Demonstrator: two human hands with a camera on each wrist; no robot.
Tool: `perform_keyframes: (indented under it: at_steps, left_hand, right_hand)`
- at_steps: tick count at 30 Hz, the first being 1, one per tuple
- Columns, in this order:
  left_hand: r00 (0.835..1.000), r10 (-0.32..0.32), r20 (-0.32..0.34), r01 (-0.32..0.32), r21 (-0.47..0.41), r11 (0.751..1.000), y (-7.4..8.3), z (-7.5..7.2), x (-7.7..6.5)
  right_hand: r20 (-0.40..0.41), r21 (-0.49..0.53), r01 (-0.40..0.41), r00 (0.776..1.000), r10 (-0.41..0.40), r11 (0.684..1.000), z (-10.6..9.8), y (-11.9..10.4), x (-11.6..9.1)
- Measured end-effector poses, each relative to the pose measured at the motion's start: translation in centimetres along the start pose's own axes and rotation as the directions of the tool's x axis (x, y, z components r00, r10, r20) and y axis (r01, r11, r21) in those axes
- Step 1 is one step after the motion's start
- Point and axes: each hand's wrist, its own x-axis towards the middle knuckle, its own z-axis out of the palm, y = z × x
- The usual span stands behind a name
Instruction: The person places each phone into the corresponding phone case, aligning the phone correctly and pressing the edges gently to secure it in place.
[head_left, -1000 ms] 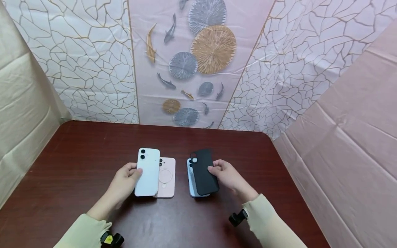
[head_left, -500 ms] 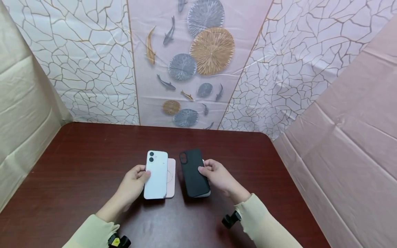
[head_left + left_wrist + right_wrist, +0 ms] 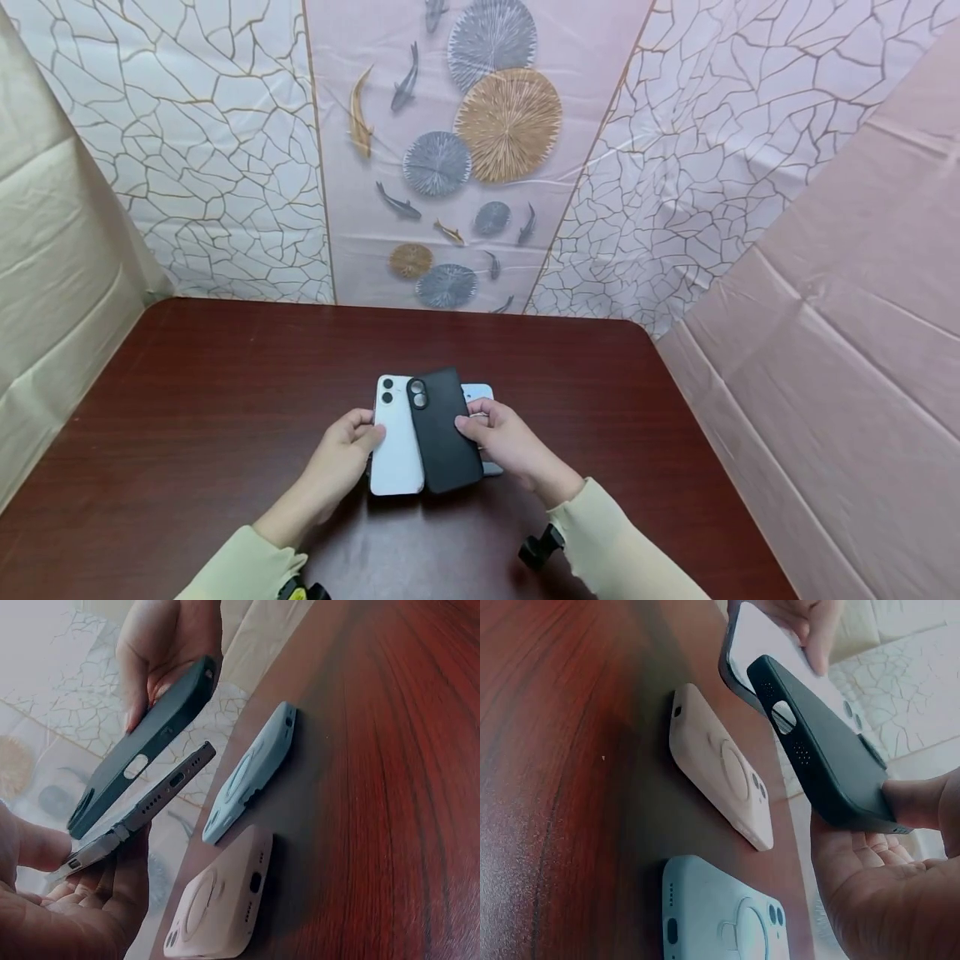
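Observation:
My left hand [image 3: 335,460] grips a white phone [image 3: 395,446] by its left edge, thumb on the back with its two camera lenses. A black phone case [image 3: 448,437] is pinched along its right side by my right hand [image 3: 517,450]. In the head view the case overlaps the phone's right edge, tilted a little. The left wrist view shows the phone's port edge [image 3: 176,780] beside the case, both raised above the table. Below them lie a pink phone case [image 3: 217,900] and a light blue phone case [image 3: 720,907], each with a ring on its back.
The dark red wooden table [image 3: 247,375] extends around both hands. Patterned cloth [image 3: 495,242] hangs behind its far edge, with plain cloth [image 3: 825,400] at the right and left. A small black camera [image 3: 542,546] is worn at the right wrist.
Both hands have moved inward with the white phone and the black case, which now overlap. The pink case has become hidden in the head view, while part of the blue one shows at the right.

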Motion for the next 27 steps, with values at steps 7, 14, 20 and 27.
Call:
perform_keyframes:
  at_steps: [7,14,20,27]
  left_hand:
    - [0.999,-0.031,0.043,0.037,-0.130,0.991,-0.1,0.6,-0.1]
    - [0.997,-0.007,0.072,0.019,-0.176,0.984,-0.3,1.3,-0.1]
    - [0.999,-0.003,0.051,0.012,-0.193,0.981,-0.6,1.6,0.0]
    - [0.999,-0.004,0.050,0.015,-0.223,0.975,-0.8,1.5,0.2]
  right_hand:
    - [-0.050,-0.076,0.008,0.999,-0.011,0.997,0.8,0.8,0.2]
    - [-0.043,-0.085,0.007,0.999,-0.011,0.996,2.0,1.1,0.4]
    - [-0.036,-0.065,0.018,0.999,-0.020,0.998,2.7,1.3,0.8]
    - [-0.033,-0.067,0.022,0.999,-0.025,0.997,2.9,1.3,1.0]
